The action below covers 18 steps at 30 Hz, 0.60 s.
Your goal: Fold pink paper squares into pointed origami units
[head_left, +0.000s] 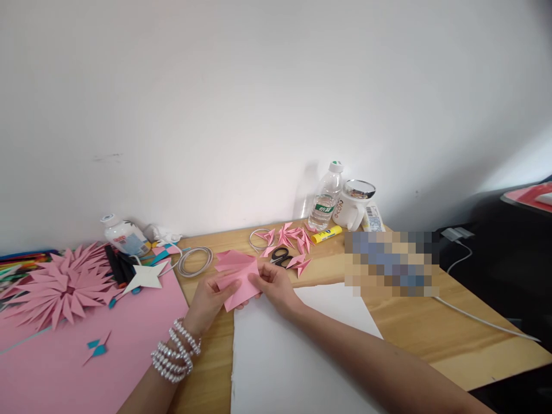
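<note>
A sheet of pink paper with creases is held up between both hands, above the near edge of a white sheet. My left hand pinches its left side, thumb on the front face. On the right side, my right hand grips it with thumb and fingers pressed together. Behind the hands lie black-handled scissors, their blades not visible. Several folded pink paper pieces rest around the scissors. Another flat pink paper shows just behind the held sheet.
To the left, a pink board carries a spiky pink paper flower and a pale paper star. A coiled cable, glue stick, water bottle and white mug stand or lie along the wall.
</note>
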Each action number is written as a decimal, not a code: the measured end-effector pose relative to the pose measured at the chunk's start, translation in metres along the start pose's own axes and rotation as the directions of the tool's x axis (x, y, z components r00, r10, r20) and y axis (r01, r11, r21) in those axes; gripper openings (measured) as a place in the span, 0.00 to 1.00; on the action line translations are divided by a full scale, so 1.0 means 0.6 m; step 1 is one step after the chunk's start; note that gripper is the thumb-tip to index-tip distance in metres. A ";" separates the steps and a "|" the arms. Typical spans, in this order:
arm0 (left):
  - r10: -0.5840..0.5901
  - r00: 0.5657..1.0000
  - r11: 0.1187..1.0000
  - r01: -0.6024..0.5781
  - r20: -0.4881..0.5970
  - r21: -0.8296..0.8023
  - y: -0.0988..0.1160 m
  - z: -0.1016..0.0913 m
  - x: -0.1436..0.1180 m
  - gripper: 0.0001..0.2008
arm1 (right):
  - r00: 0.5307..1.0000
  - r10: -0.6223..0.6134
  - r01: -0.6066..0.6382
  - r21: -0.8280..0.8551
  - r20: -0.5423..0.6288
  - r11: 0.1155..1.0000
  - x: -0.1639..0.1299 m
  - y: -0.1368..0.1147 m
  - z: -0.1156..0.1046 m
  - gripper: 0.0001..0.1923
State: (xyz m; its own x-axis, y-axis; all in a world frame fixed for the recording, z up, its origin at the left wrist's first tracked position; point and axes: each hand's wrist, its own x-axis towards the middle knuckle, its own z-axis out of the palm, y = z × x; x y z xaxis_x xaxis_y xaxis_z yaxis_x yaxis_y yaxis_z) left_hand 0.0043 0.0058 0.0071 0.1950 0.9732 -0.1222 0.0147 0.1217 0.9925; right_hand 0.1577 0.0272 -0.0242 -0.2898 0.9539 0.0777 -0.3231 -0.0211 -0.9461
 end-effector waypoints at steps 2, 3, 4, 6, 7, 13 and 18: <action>0.026 0.999 0.999 -0.025 -0.045 0.023 0.001 0.001 0.000 0.15 | 0.997 0.030 -0.026 0.052 -0.073 0.998 0.001 0.002 0.001 0.14; 0.039 0.997 0.999 -0.036 -0.069 0.039 0.001 0.002 -0.001 0.14 | 0.993 0.048 -0.039 0.078 -0.107 0.996 0.002 0.002 0.002 0.15; 0.053 0.995 0.997 -0.048 -0.090 0.053 0.001 0.003 -0.001 0.13 | 0.989 0.064 -0.051 0.101 -0.133 0.994 0.003 0.002 0.003 0.15; 0.086 0.989 0.994 -0.077 -0.122 0.079 0.000 0.005 -0.002 0.12 | 0.984 0.083 -0.063 0.127 -0.160 0.990 0.004 0.001 0.004 0.14; 0.105 0.985 0.991 -0.093 -0.134 0.091 -0.001 0.006 -0.003 0.11 | 0.982 0.087 -0.065 0.134 -0.165 0.989 0.004 0.001 0.005 0.13; 0.195 0.967 0.973 -0.170 -0.164 0.158 -0.005 0.011 -0.005 0.11 | 0.972 0.118 -0.088 0.154 -0.201 0.984 0.007 0.004 0.005 0.11; 0.261 0.941 0.955 -0.218 -0.216 0.202 -0.009 0.007 -0.004 0.12 | 0.978 0.133 -0.103 0.185 -0.158 0.977 0.005 -0.007 0.003 0.18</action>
State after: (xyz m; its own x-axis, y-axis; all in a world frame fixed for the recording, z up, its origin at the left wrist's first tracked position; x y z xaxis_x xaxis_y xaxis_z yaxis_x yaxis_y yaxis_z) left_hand 0.0077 0.0022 0.0021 -0.0247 0.9896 0.1419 0.1701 -0.1357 0.9760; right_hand 0.1566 0.0300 -0.0197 -0.1840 0.9779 -0.0993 -0.4529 -0.1740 -0.8744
